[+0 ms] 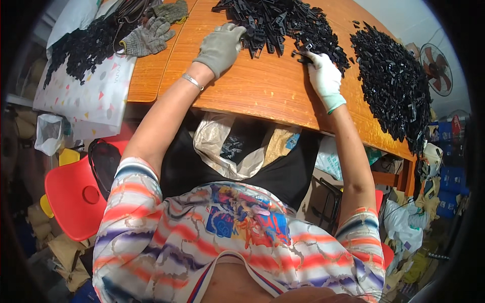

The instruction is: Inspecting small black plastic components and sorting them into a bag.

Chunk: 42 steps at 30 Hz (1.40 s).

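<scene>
A loose heap of small black plastic clip-like parts (273, 22) lies on the wooden table (242, 81) in front of me. My left hand (220, 49), in a grey glove, rests at the heap's left edge. Its fingers are curled together against the parts, and whatever lies under the fingertips is hidden. In a white glove, my right hand (324, 76) is at the heap's near right edge, thumb and fingers closed on a small black plastic part (301, 56).
Another large pile of black parts (391, 81) covers the table's right side. At the left are grey work gloves (149, 38) and more black parts (88, 48) on a patterned sheet (96, 101). An open bag (212, 146) with parts inside sits at my lap, below the table edge.
</scene>
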Motion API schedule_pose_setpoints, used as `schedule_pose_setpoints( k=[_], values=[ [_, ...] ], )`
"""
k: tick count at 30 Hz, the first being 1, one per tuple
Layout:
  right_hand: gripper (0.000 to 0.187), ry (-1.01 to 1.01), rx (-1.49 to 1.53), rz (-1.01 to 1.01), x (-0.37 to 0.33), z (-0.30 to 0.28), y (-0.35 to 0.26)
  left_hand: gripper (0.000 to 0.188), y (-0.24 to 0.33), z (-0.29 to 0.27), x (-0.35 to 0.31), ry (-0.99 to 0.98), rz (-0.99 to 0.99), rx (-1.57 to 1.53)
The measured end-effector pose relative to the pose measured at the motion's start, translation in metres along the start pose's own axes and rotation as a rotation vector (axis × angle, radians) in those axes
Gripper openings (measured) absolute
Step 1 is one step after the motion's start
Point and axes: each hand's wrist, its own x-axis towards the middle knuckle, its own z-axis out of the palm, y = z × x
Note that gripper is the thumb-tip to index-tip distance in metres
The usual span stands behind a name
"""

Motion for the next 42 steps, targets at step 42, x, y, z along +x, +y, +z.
schedule_pose_setpoints(
  k=[42],
  values=[
    [0.020,-0.210,0.089,0.181,-0.009,-0.016,-0.034,0.037,-0.006,-0.015,-0.055,-0.106,-0.477,-1.478]
  ],
)
